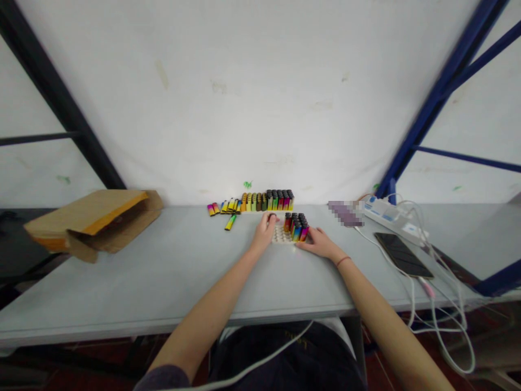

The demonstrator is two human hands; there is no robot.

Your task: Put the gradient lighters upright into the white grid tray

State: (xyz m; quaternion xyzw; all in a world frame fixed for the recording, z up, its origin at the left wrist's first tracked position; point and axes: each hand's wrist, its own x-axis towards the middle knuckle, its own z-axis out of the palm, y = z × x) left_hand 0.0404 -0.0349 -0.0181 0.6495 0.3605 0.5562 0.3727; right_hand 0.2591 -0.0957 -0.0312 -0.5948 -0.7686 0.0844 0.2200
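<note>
A white tray (280, 234) with rows of round holes lies on the table before me. Upright lighters (299, 228) in rainbow colours with black tops fill its right part, while the holes on the left are bare. At the tray's left end, my left hand (264, 233) is closed with a dark lighter top (272, 216) showing at its fingertips; the rest of that lighter is hidden by the fingers. My right hand (321, 244) grips the tray's right end, thumb along the front edge and fingers behind.
Against the wall stand further lighters (280, 200) in rows, with loose ones (230, 206) lying left of them. One single lighter (230, 222) lies nearer. An open cardboard box (97, 217) sits at left. A phone (402, 254), power strip (396, 220) and white cables occupy the right.
</note>
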